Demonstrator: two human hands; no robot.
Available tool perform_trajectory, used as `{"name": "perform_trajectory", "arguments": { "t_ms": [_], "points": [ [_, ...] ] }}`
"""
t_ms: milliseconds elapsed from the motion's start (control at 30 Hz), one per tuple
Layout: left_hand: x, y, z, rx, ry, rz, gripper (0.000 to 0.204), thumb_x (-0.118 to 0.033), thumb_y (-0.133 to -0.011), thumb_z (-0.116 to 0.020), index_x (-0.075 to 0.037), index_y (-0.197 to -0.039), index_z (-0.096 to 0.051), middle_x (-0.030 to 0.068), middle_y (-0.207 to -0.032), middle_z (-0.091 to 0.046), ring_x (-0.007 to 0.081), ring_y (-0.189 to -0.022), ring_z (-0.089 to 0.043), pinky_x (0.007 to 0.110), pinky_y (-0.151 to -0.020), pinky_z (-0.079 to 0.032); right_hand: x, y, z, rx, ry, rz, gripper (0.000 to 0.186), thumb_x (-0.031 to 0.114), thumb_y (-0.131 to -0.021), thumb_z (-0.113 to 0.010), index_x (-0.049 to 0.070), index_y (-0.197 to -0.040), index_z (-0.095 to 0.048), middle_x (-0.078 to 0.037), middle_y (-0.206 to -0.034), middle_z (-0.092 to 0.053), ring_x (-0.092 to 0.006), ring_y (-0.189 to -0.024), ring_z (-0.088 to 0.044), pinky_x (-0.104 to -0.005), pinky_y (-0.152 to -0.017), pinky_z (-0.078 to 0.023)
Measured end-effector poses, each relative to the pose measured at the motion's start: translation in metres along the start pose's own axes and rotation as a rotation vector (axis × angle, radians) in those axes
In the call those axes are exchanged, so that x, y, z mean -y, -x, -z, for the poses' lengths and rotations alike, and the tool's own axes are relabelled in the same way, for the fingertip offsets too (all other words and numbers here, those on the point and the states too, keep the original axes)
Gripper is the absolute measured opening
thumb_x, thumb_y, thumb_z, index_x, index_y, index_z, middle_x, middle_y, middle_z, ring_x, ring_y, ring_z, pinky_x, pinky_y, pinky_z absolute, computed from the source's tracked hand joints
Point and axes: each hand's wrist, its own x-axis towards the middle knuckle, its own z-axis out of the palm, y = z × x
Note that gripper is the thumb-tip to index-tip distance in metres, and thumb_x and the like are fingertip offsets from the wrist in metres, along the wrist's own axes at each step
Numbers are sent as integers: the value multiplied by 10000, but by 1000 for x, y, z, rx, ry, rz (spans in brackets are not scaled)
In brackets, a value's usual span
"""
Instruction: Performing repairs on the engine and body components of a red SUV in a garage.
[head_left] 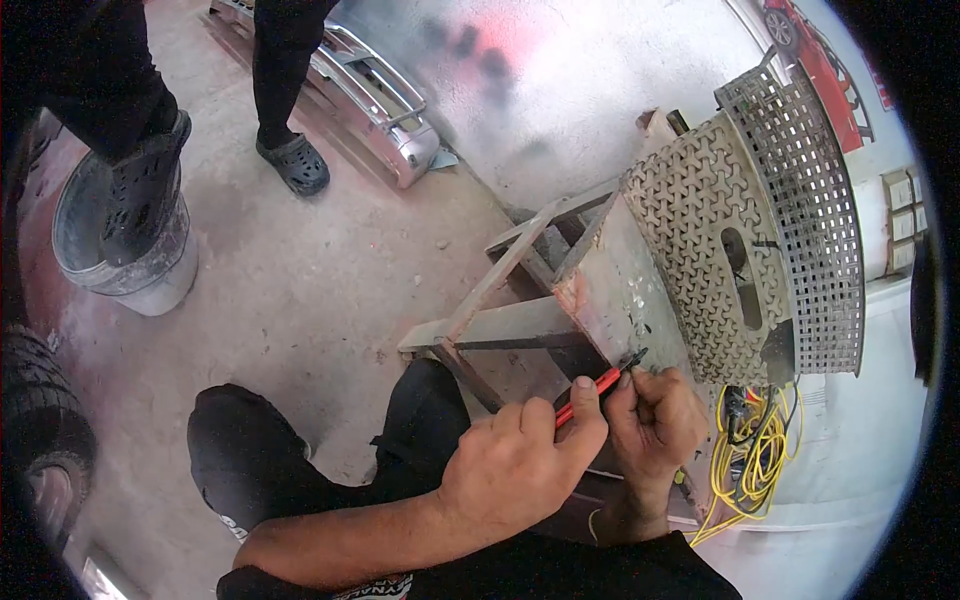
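My left hand (pixel 515 460) grips red-handled pliers (pixel 603 385), angled up to the right with their dark jaws beside my right thumb. My right hand (pixel 660 430) is closed just to the right of them, fingertips pinched at the jaws; what it holds is too small to make out. Both hands are in front of the scuffed wooden stand (pixel 625 280). On the stand lean a plastic panel with a woven pattern and a slot (pixel 700 200) and a darker perforated grid piece (pixel 830 240).
Another person's legs (pixel 275 80) stand at upper left, one shoe over a bucket (pixel 165 285). A chrome bumper (pixel 410 150) lies by the wall. A tyre (pixel 40 400) is at the left edge, coiled yellow cable (pixel 760 450) below the panels. My knees (pixel 240 450) are bent below.
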Motion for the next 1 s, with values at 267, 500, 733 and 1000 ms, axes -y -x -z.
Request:
{"name": "perform_trajectory", "arguments": {
  "t_ms": [267, 500, 733, 1000],
  "points": [
    [2, -2, -6, -49, -55, -32, 427, -153, -919, -642, 3, -1316, -652, 46, -745, -459, 177, -591, -552, 309, -468, -485, 2, -2, -2, -17, 16, -21, 261, -75, -739, -815, 53, -876, -634, -75, -654, -553, -257, -511, -539, -378, -491, -426],
    [0, 1, -6, -87, -37, -49, 431, -141, -923, -645, 20, -1323, -642, 43, -740, -457, 173, -588, -547, 308, -461, -474, 2, -3, -2, -42, -22, -80, 240, -84, -757, -807, 31, -878, -634, -72, -653, -535, -218, -495, -500, -345, -481, -391],
    [1, -2, -5, -62, -44, -51, 424, -144, -924, -657, 26, -1313, -642, 46, -738, -465, 176, -590, -553, 310, -459, -479, 0, -3, -4, -64, -30, -64, 245, -82, -761, -805, 35, -854, -611, -71, -655, -539, -204, -494, -498, -341, -479, -396],
    [1, -3, -1, 5, 9, 10, 433, -115, -914, -643, 20, -1326, -635, 65, -758, -498, 203, -606, -599, 330, -496, -512, 2, -1, -4, -68, -65, -159, 211, -73, -773, -797, 31, -838, -625, -53, -640, -520, -154, -495, -461, -308, -481, -376]
  ]
}}
